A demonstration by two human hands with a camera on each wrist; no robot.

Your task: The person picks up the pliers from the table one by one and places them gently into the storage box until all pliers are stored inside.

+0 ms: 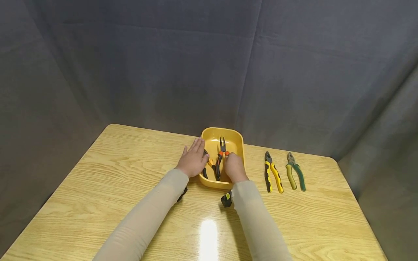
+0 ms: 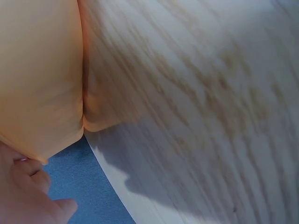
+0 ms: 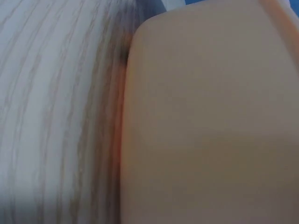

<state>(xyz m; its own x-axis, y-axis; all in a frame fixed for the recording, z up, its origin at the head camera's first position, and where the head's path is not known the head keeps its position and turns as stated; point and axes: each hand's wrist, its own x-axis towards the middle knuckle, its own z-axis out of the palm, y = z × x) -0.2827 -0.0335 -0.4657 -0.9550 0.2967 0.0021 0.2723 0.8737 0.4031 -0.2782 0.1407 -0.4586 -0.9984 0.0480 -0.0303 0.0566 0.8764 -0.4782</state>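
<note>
A yellow plastic bin [image 1: 213,184] stands near the table's back edge. My left hand [image 1: 193,159] rests on its left rim with straight fingers. Inside the bin, my right hand [image 1: 234,166] grips the right handle of long-nose pliers [image 1: 223,148] with black and orange handles; their nose points to the back and the fingertips are hidden. Left of these lies another pair of pliers [image 1: 211,162] with black and yellow-orange handles, partly covered by my left hand. The bin's wall [image 2: 42,84] fills the left wrist view's upper left, and the right wrist view shows mostly bin wall [image 3: 210,112].
Right of the bin, pliers with yellow and black handles [image 1: 267,170] lie on the wooden table [image 1: 130,163]. Beside them are pliers with green handles [image 1: 298,175]. A grey curtain [image 1: 163,72] hangs behind the table and along its sides.
</note>
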